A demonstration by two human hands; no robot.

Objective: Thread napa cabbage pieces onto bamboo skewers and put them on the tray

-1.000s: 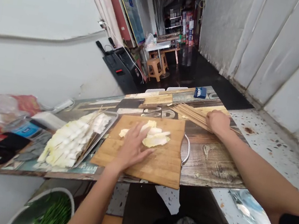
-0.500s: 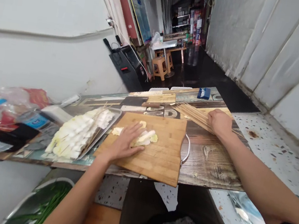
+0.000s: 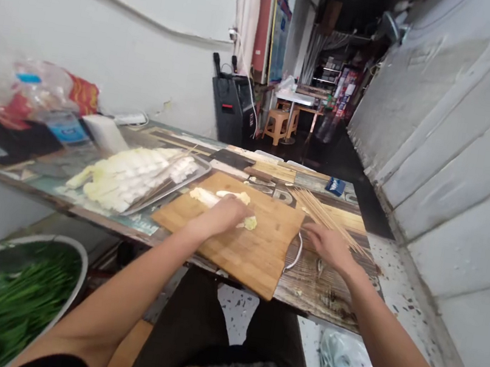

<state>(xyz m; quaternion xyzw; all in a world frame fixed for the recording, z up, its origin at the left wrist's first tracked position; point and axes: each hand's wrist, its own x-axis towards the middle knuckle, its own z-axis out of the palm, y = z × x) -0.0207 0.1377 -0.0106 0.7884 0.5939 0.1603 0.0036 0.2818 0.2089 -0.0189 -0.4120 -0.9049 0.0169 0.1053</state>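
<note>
My left hand (image 3: 226, 212) is curled over a small heap of pale cabbage pieces (image 3: 206, 197) at the far side of a wooden cutting board (image 3: 252, 259). My right hand (image 3: 330, 246) rests on the table just right of the board's metal handle (image 3: 295, 256). Its fingers are pinched at the near end of a fanned pile of bamboo skewers (image 3: 324, 214), apparently on one thin skewer. A metal tray (image 3: 201, 171) to the left of the board holds several rows of skewered cabbage (image 3: 129, 176).
A large basin of green chives (image 3: 2, 294) sits low at the left, below the table edge. Plastic bags and packets (image 3: 49, 94) crowd the table's far left. A small blue box (image 3: 335, 186) lies beyond the skewers. A wall runs close along the right.
The view has swung left and tilted. My right hand has drawn back from the skewer pile toward the board's handle. My left hand has closed over the cabbage, which sits more gathered.
</note>
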